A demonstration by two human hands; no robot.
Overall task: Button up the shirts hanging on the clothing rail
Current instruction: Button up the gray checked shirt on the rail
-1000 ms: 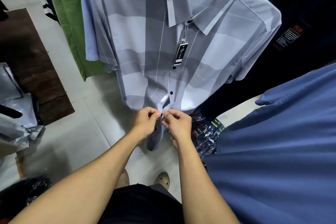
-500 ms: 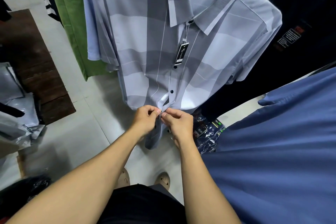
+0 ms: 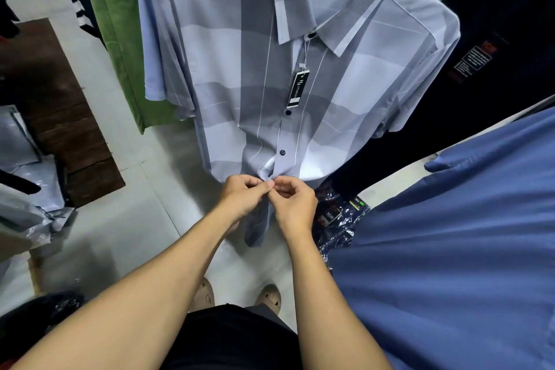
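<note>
A grey and pale-blue checked short-sleeved shirt hangs in front of me with a black swing tag on its placket. Two dark buttons below the tag are fastened. My left hand and my right hand meet at the bottom of the placket, thumbs and fingertips pinching the two front edges together. The button between my fingers is hidden. The shirt's hem hangs below my hands.
A blue shirt fills the right foreground. A green garment hangs at the left, dark garments at the right. Plastic-wrapped packs lie on the floor behind my right hand. A brown mat and grey bags lie at the left.
Both hands stay pinched at the same spot on the lower placket. The fingertips have shifted slightly against each other and the view has drifted a little.
</note>
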